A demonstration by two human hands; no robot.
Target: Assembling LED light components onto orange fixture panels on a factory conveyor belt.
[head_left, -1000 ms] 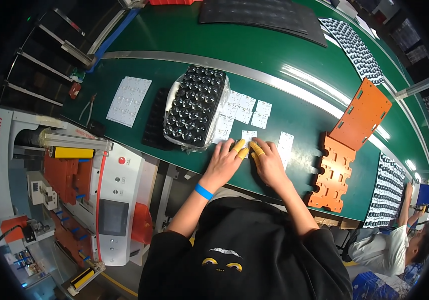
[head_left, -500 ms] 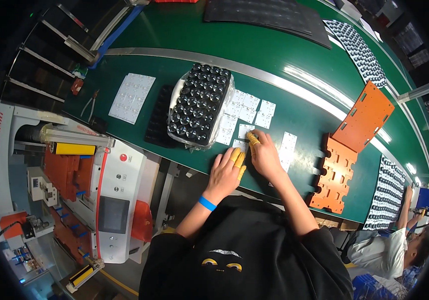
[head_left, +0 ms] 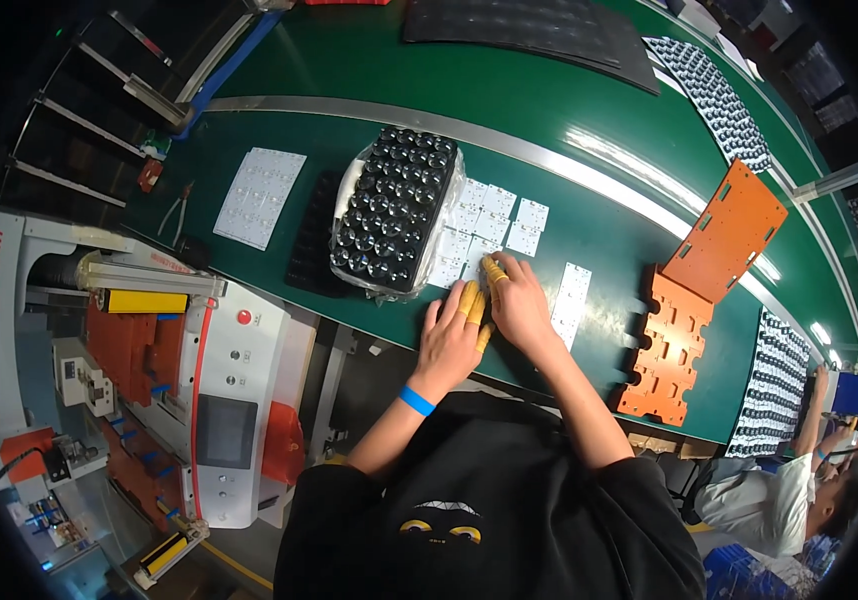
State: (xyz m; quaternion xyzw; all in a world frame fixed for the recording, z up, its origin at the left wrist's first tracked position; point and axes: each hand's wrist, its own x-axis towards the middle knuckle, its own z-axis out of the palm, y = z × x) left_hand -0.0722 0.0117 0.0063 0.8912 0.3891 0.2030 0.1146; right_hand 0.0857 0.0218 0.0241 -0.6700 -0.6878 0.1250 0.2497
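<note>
A group of small white circuit boards lies on the green bench, right of a tray of black round lens-like parts in clear plastic wrap. My right hand, with yellow finger covers, has its fingers drawn together at the lower edge of the group, on one white circuit board. That hand partly covers the board. My left hand, also in yellow finger covers, rests just left of it by the bench edge. Its fingers are stretched out and apart, with nothing visible in them.
A separate white strip board lies right of my hands, before orange fixture plates. White board sheets and pliers lie left. A machine with a screen stands lower left. Another person works at far right.
My right hand has shifted slightly left and down. The loose boards near its fingertips now sit up against the group. My left hand has moved a little, its fingers close to the right hand.
</note>
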